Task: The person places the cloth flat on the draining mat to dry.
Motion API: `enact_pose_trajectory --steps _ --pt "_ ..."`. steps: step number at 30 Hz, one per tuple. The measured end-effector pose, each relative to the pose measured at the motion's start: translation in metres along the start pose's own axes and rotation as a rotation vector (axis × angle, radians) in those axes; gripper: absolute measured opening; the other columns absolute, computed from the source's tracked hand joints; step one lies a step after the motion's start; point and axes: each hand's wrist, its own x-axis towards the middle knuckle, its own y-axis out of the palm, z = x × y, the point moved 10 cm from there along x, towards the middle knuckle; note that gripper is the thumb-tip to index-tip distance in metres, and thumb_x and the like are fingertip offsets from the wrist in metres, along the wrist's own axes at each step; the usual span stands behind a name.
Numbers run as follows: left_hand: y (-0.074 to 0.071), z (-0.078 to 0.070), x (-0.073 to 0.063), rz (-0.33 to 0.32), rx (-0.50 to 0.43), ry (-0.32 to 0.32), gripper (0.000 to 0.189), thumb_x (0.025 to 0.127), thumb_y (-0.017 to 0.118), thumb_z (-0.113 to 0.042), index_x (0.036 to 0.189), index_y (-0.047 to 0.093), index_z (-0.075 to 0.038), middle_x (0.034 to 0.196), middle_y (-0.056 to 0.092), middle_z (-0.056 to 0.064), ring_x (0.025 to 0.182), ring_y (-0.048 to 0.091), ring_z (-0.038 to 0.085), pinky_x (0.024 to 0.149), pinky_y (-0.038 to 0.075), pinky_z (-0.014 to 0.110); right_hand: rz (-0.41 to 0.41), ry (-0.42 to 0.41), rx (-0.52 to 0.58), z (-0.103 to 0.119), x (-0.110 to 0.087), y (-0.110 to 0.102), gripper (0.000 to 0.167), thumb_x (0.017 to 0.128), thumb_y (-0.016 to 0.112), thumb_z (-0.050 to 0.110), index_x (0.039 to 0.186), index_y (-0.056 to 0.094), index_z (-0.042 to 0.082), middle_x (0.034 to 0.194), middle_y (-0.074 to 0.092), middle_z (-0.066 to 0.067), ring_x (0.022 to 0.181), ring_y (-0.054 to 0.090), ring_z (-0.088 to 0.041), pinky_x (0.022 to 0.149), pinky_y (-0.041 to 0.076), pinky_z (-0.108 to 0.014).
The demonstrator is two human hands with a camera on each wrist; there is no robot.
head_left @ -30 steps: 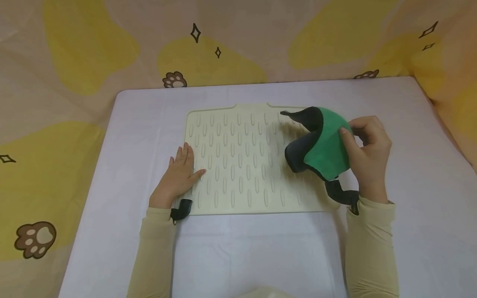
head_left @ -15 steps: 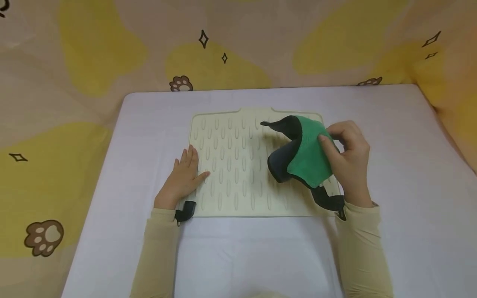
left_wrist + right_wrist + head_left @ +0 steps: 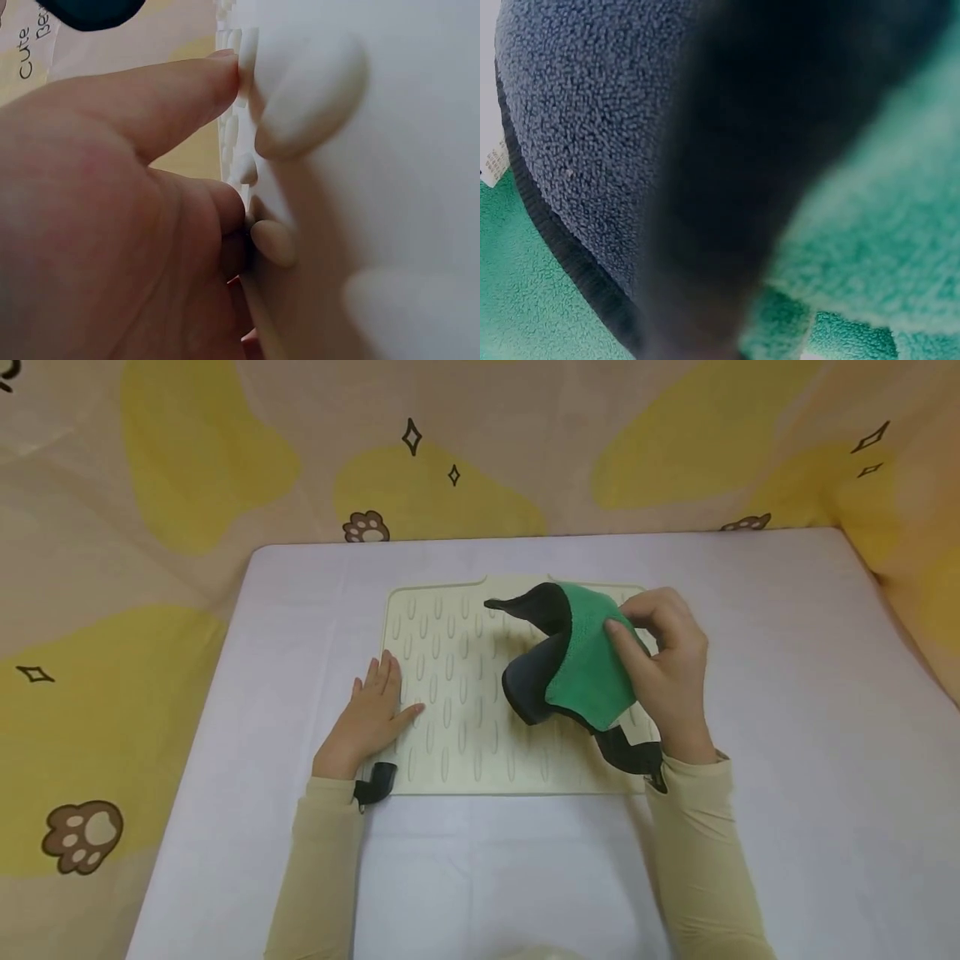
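A cream mat (image 3: 450, 735) with rows of raised oval ridges lies flat on the white table. My left hand (image 3: 367, 714) rests on its left edge, fingers straight and thumb spread over the ridges. In the left wrist view the thumb (image 3: 172, 94) touches the mat's bumpy surface (image 3: 322, 105). Above the mat's right half, my right hand (image 3: 671, 668) pinches a two-sided cloth (image 3: 592, 652), green on one face and dark grey on the other, with a black edge. The cloth hangs folded, and its fuzzy grey side (image 3: 592, 112) fills much of the right wrist view.
The white table (image 3: 810, 735) extends around the mat on all sides. Behind it and to the left hangs a yellow and beige patterned fabric (image 3: 465, 485) with paw prints. Black wrist mounts (image 3: 375, 783) sit by both cuffs.
My right hand has carried the cloth leftward over the mat. The left hand stays on the mat's left edge. The whole head view has shifted slightly.
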Motion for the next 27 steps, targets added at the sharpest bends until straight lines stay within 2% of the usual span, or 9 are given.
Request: enact_pose_trajectory --steps 14,21,24,27 --pt "0.0 0.0 0.001 0.006 0.011 -0.01 0.082 0.099 0.045 -0.04 0.146 -0.003 0.007 0.154 -0.011 0.02 0.141 -0.012 0.033 0.111 -0.002 0.052 0.001 -0.013 0.091 0.012 0.012 0.025 0.006 0.08 0.063 -0.016 0.079 0.059 -0.012 0.085 0.054 0.005 0.084 0.052 -0.015 0.079 0.048 -0.025" --pt "0.001 0.001 0.002 0.009 0.02 -0.01 0.082 0.099 0.045 -0.04 0.146 -0.002 0.007 0.154 -0.011 0.02 0.141 -0.012 0.033 0.111 -0.002 0.052 0.08 0.025 0.062 -0.01 -0.001 0.037 0.013 0.082 0.063 -0.013 0.082 0.061 0.0 0.086 0.054 0.004 0.085 0.053 -0.011 0.079 0.049 -0.024" --pt "0.002 0.001 0.002 0.009 0.021 -0.01 0.082 0.099 0.045 -0.04 0.146 -0.003 0.007 0.154 -0.012 0.019 0.141 -0.013 0.032 0.111 -0.003 0.052 0.12 0.065 0.072 -0.022 -0.008 0.044 0.012 0.083 0.062 -0.012 0.084 0.062 -0.001 0.087 0.055 0.003 0.085 0.055 -0.012 0.08 0.048 -0.024" --pt "0.002 0.001 0.002 0.009 0.018 -0.012 0.082 0.099 0.045 -0.04 0.146 -0.003 0.007 0.154 -0.012 0.019 0.141 -0.013 0.032 0.111 -0.003 0.052 0.149 0.093 0.095 -0.029 -0.013 0.049 0.005 0.084 0.063 -0.011 0.087 0.061 -0.007 0.088 0.055 0.002 0.084 0.055 -0.015 0.079 0.048 -0.024"
